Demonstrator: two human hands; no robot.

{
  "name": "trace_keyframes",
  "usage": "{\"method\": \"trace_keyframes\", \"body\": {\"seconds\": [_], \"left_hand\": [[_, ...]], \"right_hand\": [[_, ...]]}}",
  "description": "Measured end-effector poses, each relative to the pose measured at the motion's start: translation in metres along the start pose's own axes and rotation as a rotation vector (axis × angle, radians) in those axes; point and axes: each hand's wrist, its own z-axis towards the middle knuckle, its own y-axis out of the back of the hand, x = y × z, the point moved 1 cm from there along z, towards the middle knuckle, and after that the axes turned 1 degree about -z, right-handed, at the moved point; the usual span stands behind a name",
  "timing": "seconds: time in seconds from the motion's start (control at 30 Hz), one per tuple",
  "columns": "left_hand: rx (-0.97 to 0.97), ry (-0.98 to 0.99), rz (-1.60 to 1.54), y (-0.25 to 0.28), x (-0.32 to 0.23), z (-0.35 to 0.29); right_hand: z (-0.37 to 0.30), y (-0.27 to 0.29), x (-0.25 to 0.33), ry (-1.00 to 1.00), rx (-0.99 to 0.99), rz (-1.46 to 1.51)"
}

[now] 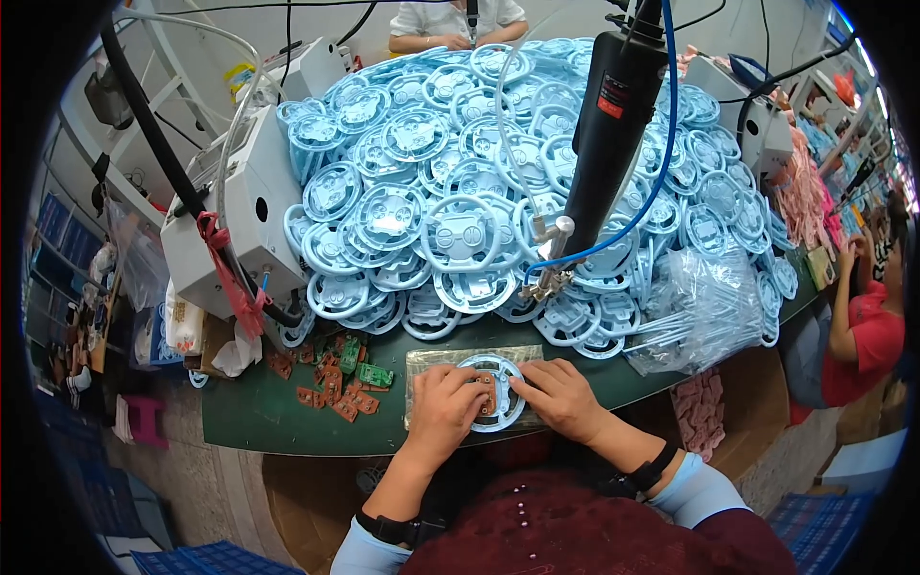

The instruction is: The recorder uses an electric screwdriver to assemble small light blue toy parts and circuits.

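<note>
A light-blue toy steering wheel [517, 407] lies on a flat, film-wrapped work pad [415, 361] at the near edge of the table. Inside the wheel sits a small brown circuit board [488, 395]. My left hand [447, 402] has its fingers curled over the wheel's left side, tips on the circuit board. On the right side, my right hand [563, 395] grips the rim, with thumb and forefinger against it. To the left of the pad are several loose brown circuit boards [333, 385] and a few green ones [375, 375].
A large heap of blue steering wheels [412, 211] fills the table behind. A black electric screwdriver [613, 125] with a blue hose hangs over it. Grey machine boxes [244, 211] stand left; a clear plastic bag [704, 307] lies right. Co-workers sit opposite and far right.
</note>
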Motion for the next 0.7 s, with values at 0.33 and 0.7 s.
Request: {"method": "trace_keyframes", "body": {"seconds": [0.33, 0.7], "left_hand": [[0.062, -0.015, 0.035, 0.0036, 0.0011, 0.0053], [0.001, 0.002, 0.064, -0.0024, -0.0022, 0.0014]], "right_hand": [[0.0016, -0.0019, -0.0019, 0.007, 0.012, 0.023], [0.0039, -0.0050, -0.0068, 0.023, 0.022, 0.037]]}}
